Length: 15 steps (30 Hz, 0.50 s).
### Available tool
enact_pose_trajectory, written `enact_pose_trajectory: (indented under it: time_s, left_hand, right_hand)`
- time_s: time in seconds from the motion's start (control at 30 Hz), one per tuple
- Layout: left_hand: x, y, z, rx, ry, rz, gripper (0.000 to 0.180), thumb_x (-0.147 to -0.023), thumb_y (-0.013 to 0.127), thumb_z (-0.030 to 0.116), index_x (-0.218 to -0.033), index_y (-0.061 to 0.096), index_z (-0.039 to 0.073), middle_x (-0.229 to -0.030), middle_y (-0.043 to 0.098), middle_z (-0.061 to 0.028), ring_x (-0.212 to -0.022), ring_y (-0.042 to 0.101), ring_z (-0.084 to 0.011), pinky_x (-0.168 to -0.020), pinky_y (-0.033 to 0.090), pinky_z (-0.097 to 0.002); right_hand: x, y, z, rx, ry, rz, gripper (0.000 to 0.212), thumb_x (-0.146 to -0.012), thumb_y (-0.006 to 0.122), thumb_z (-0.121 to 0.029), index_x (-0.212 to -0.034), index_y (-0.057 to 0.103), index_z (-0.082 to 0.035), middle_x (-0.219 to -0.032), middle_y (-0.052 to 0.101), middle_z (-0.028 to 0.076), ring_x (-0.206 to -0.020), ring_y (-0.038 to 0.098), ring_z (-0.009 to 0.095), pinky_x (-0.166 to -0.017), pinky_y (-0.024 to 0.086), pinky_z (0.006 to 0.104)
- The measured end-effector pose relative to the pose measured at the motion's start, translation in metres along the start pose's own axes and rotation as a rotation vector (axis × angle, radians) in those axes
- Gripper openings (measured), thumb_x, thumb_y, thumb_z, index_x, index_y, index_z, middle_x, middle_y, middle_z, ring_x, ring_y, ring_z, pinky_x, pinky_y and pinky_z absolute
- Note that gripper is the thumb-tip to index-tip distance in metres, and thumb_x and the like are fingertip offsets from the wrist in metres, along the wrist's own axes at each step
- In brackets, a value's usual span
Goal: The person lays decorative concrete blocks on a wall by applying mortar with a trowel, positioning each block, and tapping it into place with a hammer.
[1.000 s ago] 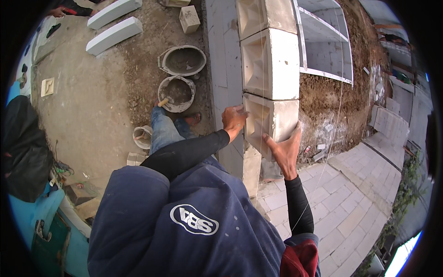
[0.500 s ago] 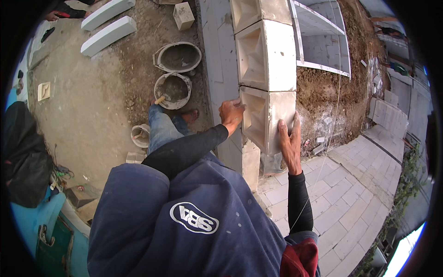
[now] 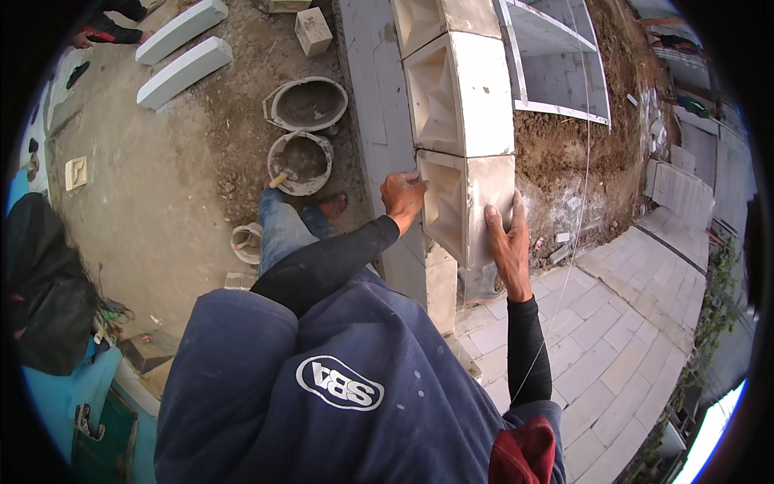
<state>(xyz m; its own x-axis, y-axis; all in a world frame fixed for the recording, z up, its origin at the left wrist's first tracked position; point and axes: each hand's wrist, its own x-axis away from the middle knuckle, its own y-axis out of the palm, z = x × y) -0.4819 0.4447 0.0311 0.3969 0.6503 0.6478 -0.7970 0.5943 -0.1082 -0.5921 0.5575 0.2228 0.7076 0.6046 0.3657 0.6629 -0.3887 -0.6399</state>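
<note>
A cream ventilation block (image 3: 489, 211) with a recessed, pyramid-like face stands at the near end of a row along the wall top. On its left side my left hand (image 3: 402, 197) has its fingers curled at the edge of the recessed face. My right hand (image 3: 509, 252) grips the opposite edge, thumb on the upper surface and fingers over the outer side, their tips partly hidden. Butted against its far end is a second ventilation block (image 3: 486, 93), with another beyond. Both hands are on the near block.
Two mortar buckets (image 3: 310, 105) (image 3: 300, 164) stand left of the wall, the nearer holding a wooden-handled tool. A taut string (image 3: 586, 153) runs along the right side. White beams (image 3: 184, 73) lie far left. Pale block paving (image 3: 597, 355) spreads at lower right; another person's sleeve (image 3: 113, 31) shows upper left.
The view has shifted slightly. Both hands keep their places on the near ventilation block, and the block shows no clear movement against its neighbour.
</note>
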Motion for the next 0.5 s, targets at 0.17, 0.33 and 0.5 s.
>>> enact_pose_trajectory:
  time_s: [0.17, 0.33, 0.5]
  left_hand:
    - [0.003, 0.002, 0.000, 0.107, 0.008, 0.043, 0.034, -0.079, 0.080, 0.022, -0.099, 0.076, -0.005, -0.085, 0.078, -0.0119, -0.078, 0.071, -0.0165, -0.075, 0.054, -0.0328]
    - [0.002, -0.003, 0.003, 0.065, -0.021, -0.066, 0.049, -0.080, 0.080, 0.023, -0.119, 0.073, -0.005, -0.105, 0.078, -0.0185, -0.096, 0.075, -0.0224, -0.087, 0.056, -0.0331]
    - [0.005, -0.006, 0.007, 0.066, -0.058, -0.077, 0.052, -0.083, 0.080, 0.025, -0.125, 0.071, -0.005, -0.111, 0.077, -0.0187, -0.101, 0.074, -0.0250, -0.091, 0.057, -0.0350]
  right_hand:
    - [-0.001, -0.002, 0.001, 0.049, -0.002, 0.008, 0.081, -0.101, 0.067, -0.038, -0.156, 0.030, 0.010, -0.149, 0.046, 0.031, -0.133, 0.054, 0.034, -0.105, 0.049, 0.0402]
    - [-0.004, -0.003, 0.007, 0.014, -0.024, 0.014, 0.081, -0.101, 0.068, -0.036, -0.156, 0.030, 0.010, -0.150, 0.045, 0.032, -0.137, 0.050, 0.035, -0.111, 0.044, 0.0416]
    - [-0.003, -0.005, 0.013, 0.072, -0.023, 0.017, 0.082, -0.101, 0.067, -0.037, -0.156, 0.029, 0.010, -0.153, 0.043, 0.031, -0.141, 0.045, 0.034, -0.115, 0.039, 0.0401]
